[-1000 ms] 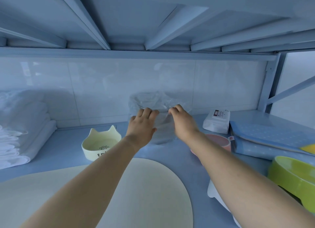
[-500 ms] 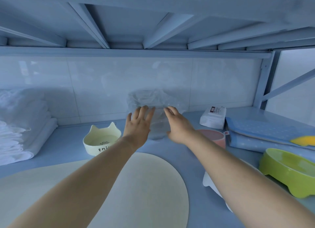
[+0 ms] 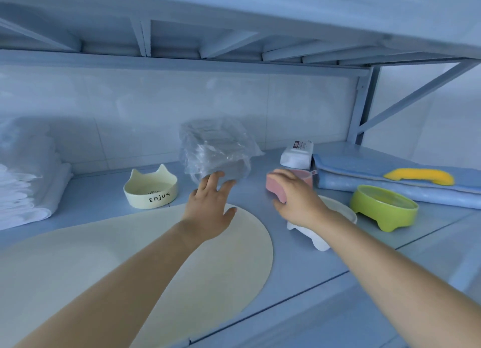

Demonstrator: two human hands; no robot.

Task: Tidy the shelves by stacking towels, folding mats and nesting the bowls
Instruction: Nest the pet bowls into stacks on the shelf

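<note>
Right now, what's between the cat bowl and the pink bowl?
In the head view: the left hand, open, fingertips at the plastic bag behind it. Otherwise bare shelf between cat bowl and pink bowl, which the right hand grips.

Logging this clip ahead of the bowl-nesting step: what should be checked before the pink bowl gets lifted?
1. Right hand grips the pink bowl, fingers curled over its rim: ok.
2. Left hand holds nothing, fingers spread by the plastic bag: ok.
3. Pink bowl is empty: cannot tell, the hand covers it.
4. White bowl stands upright on its feet: ok.
5. Green bowl is upright and empty: ok.
</note>
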